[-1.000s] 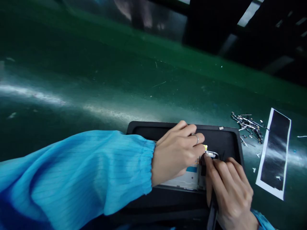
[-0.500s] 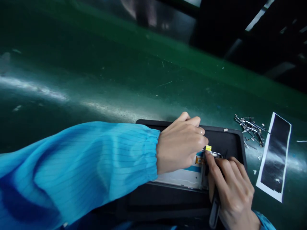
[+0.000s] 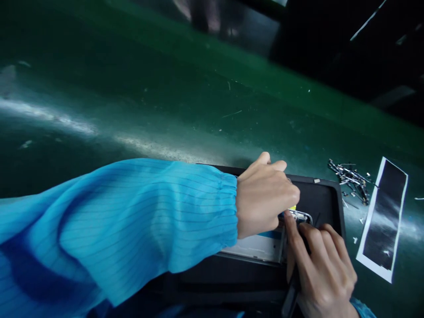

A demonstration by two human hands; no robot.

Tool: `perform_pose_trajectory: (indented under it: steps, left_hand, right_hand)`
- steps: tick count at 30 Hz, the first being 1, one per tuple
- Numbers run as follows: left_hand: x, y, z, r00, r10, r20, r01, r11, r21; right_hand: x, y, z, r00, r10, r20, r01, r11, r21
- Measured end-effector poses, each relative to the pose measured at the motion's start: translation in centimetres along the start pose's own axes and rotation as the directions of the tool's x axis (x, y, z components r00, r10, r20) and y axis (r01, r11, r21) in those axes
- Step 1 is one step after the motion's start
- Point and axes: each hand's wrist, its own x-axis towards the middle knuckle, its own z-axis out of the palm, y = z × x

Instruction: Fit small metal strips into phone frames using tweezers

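Note:
An opened phone (image 3: 256, 249), its white and blue inside showing, lies in a black tray (image 3: 326, 192). Across its upper part reaches my left hand (image 3: 265, 201), back upward and fingers curled shut. Whatever those fingers grip is hidden beneath them. A yellow tab (image 3: 293, 207) peeks out beside the left knuckles, mostly covered. My right hand (image 3: 321, 265) is closed around a black-handled tool (image 3: 291, 293), whose tip I cannot make out. The right index fingertip rests at the phone's right end, close to the left hand.
Right of the tray lies a pile of small metal and cable scraps (image 3: 353, 181). Beyond it is a black sheet with a white border (image 3: 386, 212). White bits are scattered on the green tabletop (image 3: 159, 115). A small pale piece (image 3: 317, 180) sits on the tray's rim.
My left hand has moved right and now covers most of the yellow tab and the orange part of the phone. The tool's handle has tilted slightly; my right hand stays near the phone's end.

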Motion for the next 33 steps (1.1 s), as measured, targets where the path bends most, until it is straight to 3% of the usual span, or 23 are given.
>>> perform_pose_trajectory:
  steps: [6,13,18,22,26,29,33]
  left_hand:
    - [-0.2,-0.9,-0.8,0.992,0.103,0.079,-0.100,0.994,-0.035]
    - [-0.5,-1.2,-0.6,0.993,0.121,0.012,-0.120,0.989,-0.088]
    - [-0.5,-0.9,-0.6,0.993,0.118,-0.010,-0.119,0.991,-0.069]
    - [-1.0,-0.5,-2.0,0.997,0.027,0.077,-0.024,0.999,-0.040]
    - [-2.4,-1.5,-3.1,0.985,-0.135,0.103,0.107,0.965,0.241]
    - [-3.6,-2.8,-2.5,0.977,-0.195,0.091,0.155,0.930,0.332]
    - [-4.1,-3.5,-1.4,0.984,-0.175,0.027,0.159,0.941,0.299]
  right_hand:
    - [0.4,-0.3,0.1,0.999,-0.047,0.026,0.048,0.999,-0.013]
    - [0.9,-0.6,0.0,1.000,-0.003,-0.009,0.003,0.998,0.056]
    - [0.7,-0.1,0.1,0.999,-0.031,0.044,0.026,0.992,0.124]
    - [0.7,-0.1,0.3,0.999,-0.021,0.031,0.017,0.992,0.126]
    - [1.3,-0.4,0.3,1.000,-0.015,0.026,0.013,0.997,0.070]
    - [1.7,-0.6,0.1,0.997,-0.070,0.042,0.069,0.997,0.024]
    - [1.3,-1.1,-0.5,1.000,-0.005,0.005,0.005,1.000,0.009]
